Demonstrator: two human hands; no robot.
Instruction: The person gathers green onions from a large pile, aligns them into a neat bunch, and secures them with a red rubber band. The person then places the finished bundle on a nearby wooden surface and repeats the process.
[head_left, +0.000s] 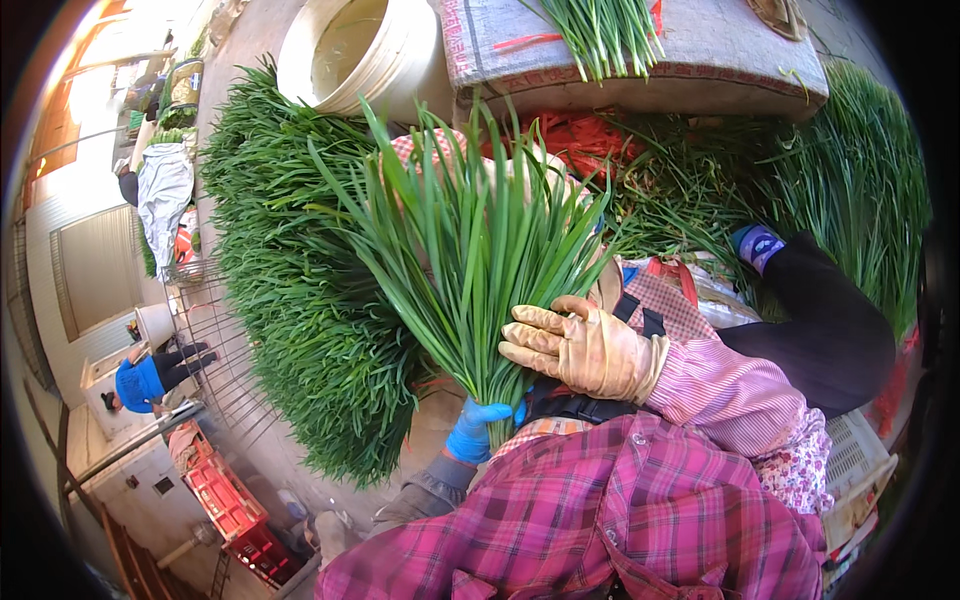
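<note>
My left hand (478, 429), in a blue glove, is closed around the lower stalks of a bunch of garlic chives (480, 255), held in front of my body with the leaves fanned out. My right hand (589, 349), in a stained cream rubber glove, lies against the right side of the bunch with its fingers extended and somewhat apart. Left of the bunch stands a dense stack of chives (315, 300). A smaller bunch (600, 37) lies on a sack-covered block (720, 60) beyond.
A white bucket (409, 52) holding liquid stands beyond the stack. Red ties (585, 142) and loose leaves (675, 187) lie before the block. More chives (862, 195) stand at the right. Red crates (225, 487) and a person in blue (139, 382) are farther left.
</note>
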